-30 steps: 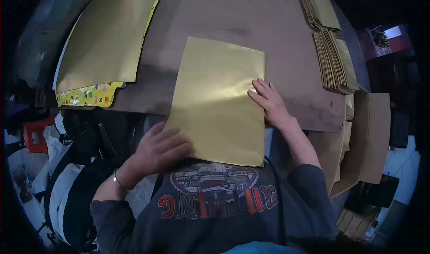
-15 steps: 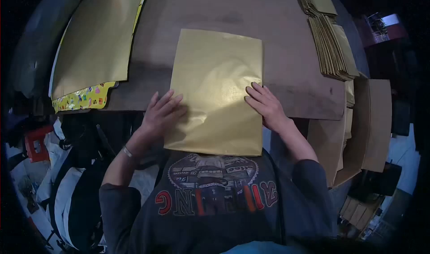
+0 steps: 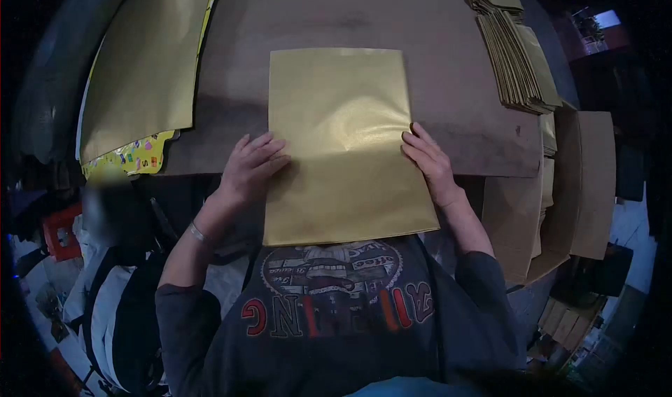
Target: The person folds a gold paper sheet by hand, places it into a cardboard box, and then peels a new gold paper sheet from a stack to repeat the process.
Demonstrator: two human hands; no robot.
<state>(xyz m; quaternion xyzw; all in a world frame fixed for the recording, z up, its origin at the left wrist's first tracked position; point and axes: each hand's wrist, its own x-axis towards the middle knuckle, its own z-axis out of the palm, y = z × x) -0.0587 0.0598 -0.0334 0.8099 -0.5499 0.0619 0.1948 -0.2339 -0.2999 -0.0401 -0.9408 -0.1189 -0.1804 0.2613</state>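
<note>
A gold-coloured rectangular sheet or flat bag [image 3: 336, 180] lies partly on the brown table [image 3: 315, 12], its near end overhanging the edge toward my shirt. At its left edge, my left hand [image 3: 253, 164] rests with the fingertips on the gold surface and the thumb out of sight. On the opposite side, my right hand [image 3: 430, 160] has its fingertips over the right edge, gripping it, with the thumb hidden beneath. Light glints off creases near the right fingertips.
At the left lies a large gold sheet [image 3: 150, 61] over a yellow patterned one [image 3: 143, 155]. Folded brown pieces [image 3: 514, 64] are stacked at the table's right edge. An open cardboard box [image 3: 591, 187] stands below, and a red crate [image 3: 63, 232] sits lower left.
The gold piece's near end has swung to the right, and its sides now look straighter. My right hand has moved slightly right with its edge. My left hand has hardly moved.
</note>
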